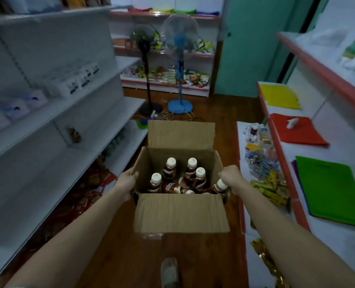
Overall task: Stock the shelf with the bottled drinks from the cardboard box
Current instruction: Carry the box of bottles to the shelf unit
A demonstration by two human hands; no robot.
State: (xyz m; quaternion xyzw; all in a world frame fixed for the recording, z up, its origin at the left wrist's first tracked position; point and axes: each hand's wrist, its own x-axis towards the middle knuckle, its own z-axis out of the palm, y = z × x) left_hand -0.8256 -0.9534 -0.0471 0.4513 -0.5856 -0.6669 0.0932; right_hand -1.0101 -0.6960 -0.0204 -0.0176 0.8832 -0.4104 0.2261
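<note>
Now, box: we hold the cardboard box [180,213] in the aisle between two shelf runs, above the wooden floor [130,256], flaps open.
Bottles: brown bottled drinks [173,183] with white caps fill it, some upright, some tipped.
Left hand: our left hand [126,183] grips the box's left wall, fingers curled over the rim.
Right hand: our right hand [230,177] grips the right wall likewise, beside one bottle cap.
Shelf: the white shelf [68,163] runs along our left.
</note>
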